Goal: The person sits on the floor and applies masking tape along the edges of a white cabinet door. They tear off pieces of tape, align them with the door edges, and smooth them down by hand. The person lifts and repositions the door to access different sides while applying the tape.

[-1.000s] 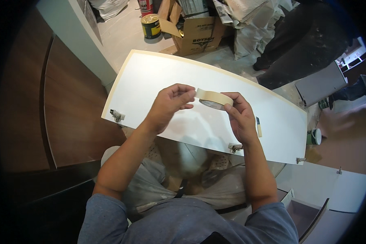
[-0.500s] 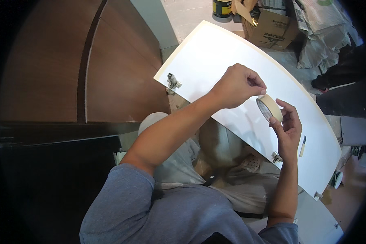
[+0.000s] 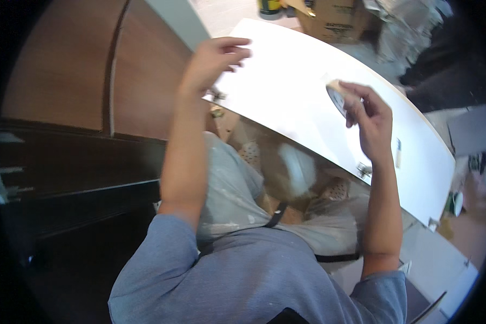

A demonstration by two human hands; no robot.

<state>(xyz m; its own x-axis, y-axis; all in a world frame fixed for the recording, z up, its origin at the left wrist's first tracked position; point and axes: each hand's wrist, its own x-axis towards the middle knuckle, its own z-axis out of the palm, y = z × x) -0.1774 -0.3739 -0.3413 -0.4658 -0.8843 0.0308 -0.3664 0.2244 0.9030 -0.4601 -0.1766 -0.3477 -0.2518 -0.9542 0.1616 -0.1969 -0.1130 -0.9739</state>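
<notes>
My right hand (image 3: pixel 370 116) grips a roll of masking tape (image 3: pixel 337 100), pale with a printed inner core, and holds it above a white panel (image 3: pixel 286 70). Over the panel's left end is my left hand (image 3: pixel 213 62), slightly blurred, with its fingers stretched out and apart. I see nothing held in it. Whether any tape runs between the hands is lost against the bright white surface. Close below the left hand, a metal hinge (image 3: pixel 217 95) sits at the panel's near edge; another hinge (image 3: pixel 364 170) is by my right forearm.
A small knife-like tool (image 3: pixel 398 154) lies on the panel at the right. Brown cabinet doors (image 3: pixel 146 75) stand at the left. Beyond the panel are a cardboard box (image 3: pixel 329 21), a dark tin (image 3: pixel 269 8) and plastic sheeting (image 3: pixel 410 27). My legs are beneath the near edge.
My left hand has left the roll and moved far to the left, its pinch opened. My right hand has shifted up the picture with the tape roll. The view has also shifted.
</notes>
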